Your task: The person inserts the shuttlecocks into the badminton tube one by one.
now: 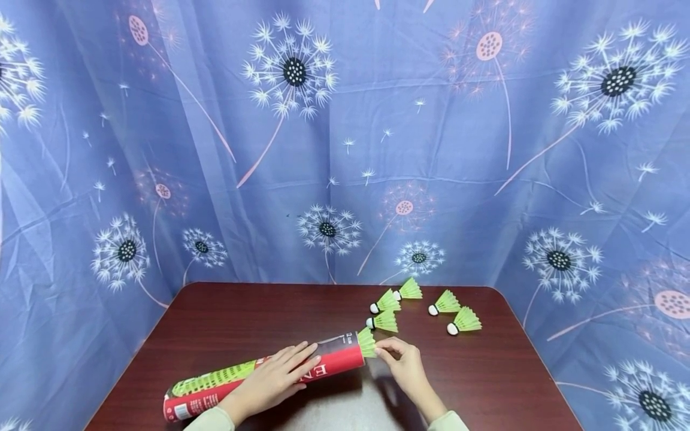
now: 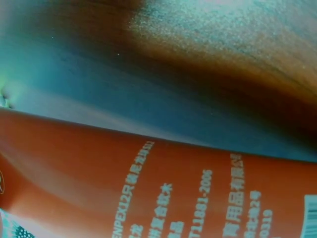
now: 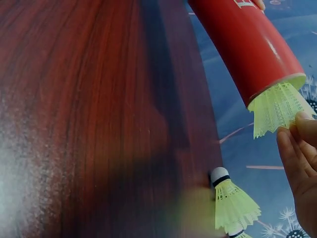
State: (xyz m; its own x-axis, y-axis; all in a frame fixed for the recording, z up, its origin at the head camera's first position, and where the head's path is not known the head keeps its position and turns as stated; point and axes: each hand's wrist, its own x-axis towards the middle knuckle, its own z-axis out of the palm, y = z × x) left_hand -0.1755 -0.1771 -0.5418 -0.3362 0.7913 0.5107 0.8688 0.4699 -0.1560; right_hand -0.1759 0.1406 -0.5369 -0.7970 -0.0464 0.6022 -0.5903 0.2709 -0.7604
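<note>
A red shuttlecock tube (image 1: 336, 358) with a green and dark printed band lies slantwise across the table, its mouth toward the right. Across its middle rests my left hand (image 1: 277, 378), fingers stretched over the top. A yellow-green shuttlecock (image 1: 366, 342) pokes out of the mouth, skirt outward, its base hidden inside the tube. My right hand (image 1: 404, 366) pinches the skirt's rim between thumb and fingertips. In the right wrist view, the same skirt (image 3: 277, 110) shows in the tube's opening with the fingers at its edge. The left wrist view shows the tube's lettered red side (image 2: 89, 173).
Several loose yellow-green shuttlecocks lie beyond the tube's mouth: one close shuttlecock (image 1: 384, 321), and farther right another shuttlecock (image 1: 466, 321). The dark red wooden table (image 1: 259, 311) has rounded back corners. A blue dandelion-print curtain (image 1: 345, 149) hangs behind and at both sides.
</note>
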